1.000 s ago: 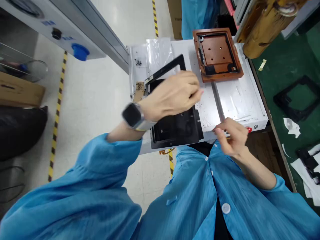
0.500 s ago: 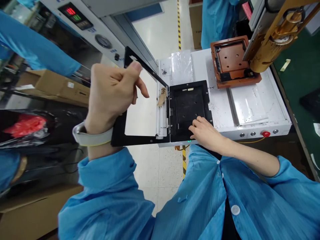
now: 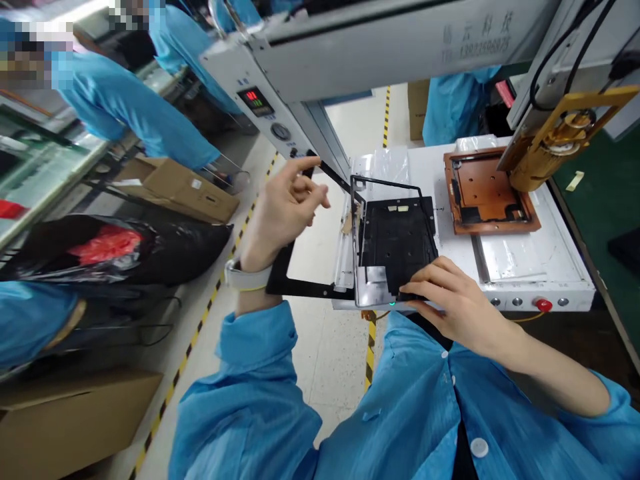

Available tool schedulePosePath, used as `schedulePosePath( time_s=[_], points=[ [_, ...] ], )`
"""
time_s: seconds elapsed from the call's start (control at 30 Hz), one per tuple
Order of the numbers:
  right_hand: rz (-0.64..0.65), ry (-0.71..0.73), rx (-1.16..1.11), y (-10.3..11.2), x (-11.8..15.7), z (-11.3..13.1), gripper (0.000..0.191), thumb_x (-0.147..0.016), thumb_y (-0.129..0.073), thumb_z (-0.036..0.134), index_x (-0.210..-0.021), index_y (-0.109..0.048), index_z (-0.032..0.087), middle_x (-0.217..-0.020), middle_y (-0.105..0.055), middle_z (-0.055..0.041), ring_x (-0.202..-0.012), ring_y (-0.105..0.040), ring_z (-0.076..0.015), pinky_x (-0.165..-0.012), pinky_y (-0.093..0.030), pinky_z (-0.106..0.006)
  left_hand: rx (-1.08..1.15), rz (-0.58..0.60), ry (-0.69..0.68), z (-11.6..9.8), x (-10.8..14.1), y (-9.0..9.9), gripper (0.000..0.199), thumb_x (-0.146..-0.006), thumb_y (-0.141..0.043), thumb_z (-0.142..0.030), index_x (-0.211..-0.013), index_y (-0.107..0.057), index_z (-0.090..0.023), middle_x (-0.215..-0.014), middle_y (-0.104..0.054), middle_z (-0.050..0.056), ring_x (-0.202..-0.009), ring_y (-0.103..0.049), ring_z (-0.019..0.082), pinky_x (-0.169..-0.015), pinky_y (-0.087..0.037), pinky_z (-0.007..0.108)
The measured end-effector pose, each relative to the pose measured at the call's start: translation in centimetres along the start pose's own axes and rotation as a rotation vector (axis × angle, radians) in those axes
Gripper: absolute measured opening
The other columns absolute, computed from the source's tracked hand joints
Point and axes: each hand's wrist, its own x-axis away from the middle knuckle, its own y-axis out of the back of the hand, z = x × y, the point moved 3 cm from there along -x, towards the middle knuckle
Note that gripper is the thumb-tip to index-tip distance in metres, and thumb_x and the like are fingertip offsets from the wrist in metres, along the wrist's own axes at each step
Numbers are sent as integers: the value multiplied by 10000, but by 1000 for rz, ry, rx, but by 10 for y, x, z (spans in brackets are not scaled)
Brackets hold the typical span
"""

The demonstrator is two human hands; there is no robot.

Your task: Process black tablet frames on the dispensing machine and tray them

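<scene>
My right hand (image 3: 447, 297) is closed on the lower right corner of a thin black rectangular frame (image 3: 356, 233). A silvery plate (image 3: 373, 287) shows at its lower left corner. This frame is tilted up above a black fixture base (image 3: 397, 233) with a shallow recess. A black hinged lid frame (image 3: 310, 289) stands swung open to the left of the base. My left hand (image 3: 290, 207) is by the lid's upper corner, fingers apart and partly curled, its index fingertip at the corner. Whether it touches the lid is unclear.
A brown fixture (image 3: 493, 187) sits on the white machine table (image 3: 570, 267), under a brass-coloured cylinder (image 3: 545, 150). A red button (image 3: 543, 305) is on the front edge. Plastic bags (image 3: 510, 260) lie on the table. A control panel (image 3: 280, 123) rises at the back left. Co-workers in blue stand beyond.
My right hand has lifted the thin black frame out of the fixture base and tilted it up. My left hand's fingers have spread near the lid. The view has swung left and upward.
</scene>
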Motion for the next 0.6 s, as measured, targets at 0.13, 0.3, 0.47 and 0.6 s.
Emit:
schedulePosePath(
  time_s=[0.13,0.3,0.47,0.6],
  points=[
    [-54,71,0,11,2,16,240,-1102,-680,163,-1339,-693,200,-1157,-748,-94,-1052,-628,-235,-900,-597,-415,23,62,-22,-16,0,-16,788,-938,-851,-650,-1562,-579,-253,-826,-794,-4,-462,-564,99,-403,-416,241],
    [-55,83,10,14,7,22,268,-1079,-694,110,-1341,-682,161,-1174,-731,-107,-1042,-610,-222,-891,-583,-374,72,110,-77,-32,-3,-26,697,-1035,-670,-756,-1549,-590,-294,-786,-774,-5,-443,-548,109,-414,-446,237],
    [-38,83,5,14,11,24,273,-1074,-700,96,-1345,-698,129,-1164,-713,-115,-1051,-598,-215,-898,-577,-360,73,149,-115,-47,-3,-31,546,-1091,-585,-728,-1426,-659,-303,-758,-762,-6,-439,-529,113,-446,-513,253],
    [-33,86,23,14,14,29,271,-1077,-699,99,-1347,-705,124,-1167,-709,-117,-1071,-599,-217,-919,-578,-367,90,153,-112,-51,-4,-36,537,-1111,-579,-689,-1488,-609,-309,-766,-757,-6,-441,-534,117,-449,-521,258]
  ],
)
